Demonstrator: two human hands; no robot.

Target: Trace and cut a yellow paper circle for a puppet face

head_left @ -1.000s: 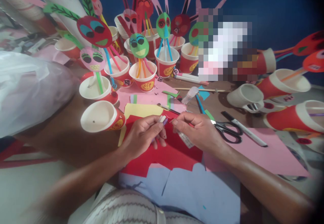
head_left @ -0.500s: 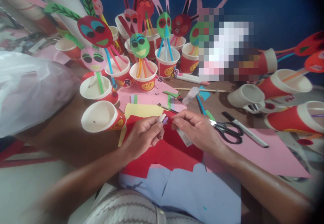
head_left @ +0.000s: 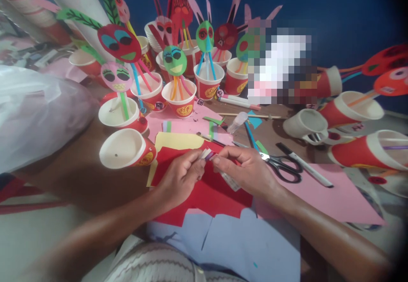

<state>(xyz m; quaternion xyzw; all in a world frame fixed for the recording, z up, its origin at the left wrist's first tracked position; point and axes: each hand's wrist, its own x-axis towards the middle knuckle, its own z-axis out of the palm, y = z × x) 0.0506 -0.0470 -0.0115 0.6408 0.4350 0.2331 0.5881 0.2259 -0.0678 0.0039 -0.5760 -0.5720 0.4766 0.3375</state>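
My left hand point(head_left: 188, 171) is closed in a pinch around a small white and purple piece point(head_left: 208, 153) that sticks out past the thumb. Close against its tip, the thumb and forefinger of my right hand point(head_left: 244, 167) are pressed together; what lies between them is too small to make out. A whitish, clear printed strip point(head_left: 230, 182) shows below my right palm, and I cannot tell whether it is held. Both hands are above a red paper sheet point(head_left: 207, 201). Black-handled scissors point(head_left: 285, 167) lie beside my right hand, partly on pink paper point(head_left: 341, 197).
Paper cups point(head_left: 123, 148) with straw-and-paper puppets point(head_left: 174, 61) stand along the back and left. A white mug point(head_left: 304, 125), a marker point(head_left: 304, 165) and tipped cups point(head_left: 363, 150) lie to the right. A plastic bag point(head_left: 41, 116) bulges at the left. A small clear bottle point(head_left: 237, 122) lies ahead.
My right fingertips have come closer to the white and purple piece in my left hand. The whole view has shifted slightly.
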